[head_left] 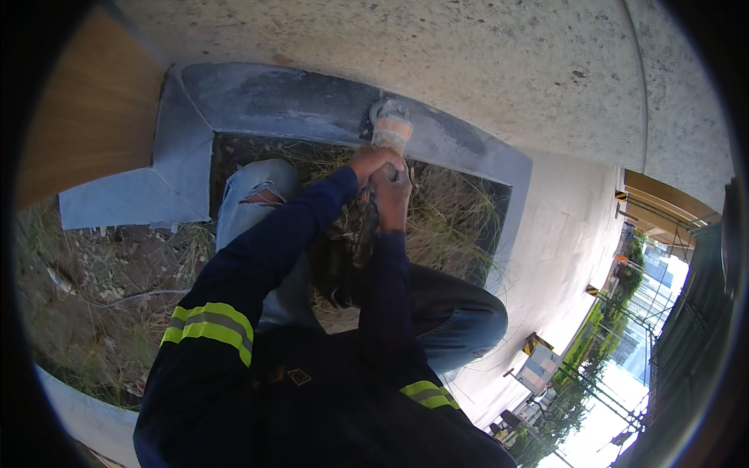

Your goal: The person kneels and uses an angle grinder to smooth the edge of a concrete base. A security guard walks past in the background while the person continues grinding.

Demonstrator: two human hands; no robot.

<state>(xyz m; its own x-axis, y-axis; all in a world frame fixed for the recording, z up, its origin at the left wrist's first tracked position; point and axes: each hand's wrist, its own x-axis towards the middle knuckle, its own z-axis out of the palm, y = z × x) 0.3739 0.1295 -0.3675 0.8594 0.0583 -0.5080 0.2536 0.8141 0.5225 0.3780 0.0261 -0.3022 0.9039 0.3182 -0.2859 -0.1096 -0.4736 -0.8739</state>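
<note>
Both of my hands are wrapped round a dusty, orange-and-pale angle grinder (392, 132). Its round head rests at the grey stone ledge (312, 101), beside a darker, dusty patch. My left hand (373, 162) is closed on the tool's body, just behind the head. Below it, my right hand (392, 193) grips the rear of the body. The fingers partly cover the tool, and the face of its disc is hidden.
A speckled pale wall (468, 62) rises behind the ledge, and a brown wooden panel (94, 109) stands at left. Inside the stone border lie soil and dry grass (452, 203). A thin cable (148, 295) crosses the ground at left. Pale paving (554, 234) runs along the right.
</note>
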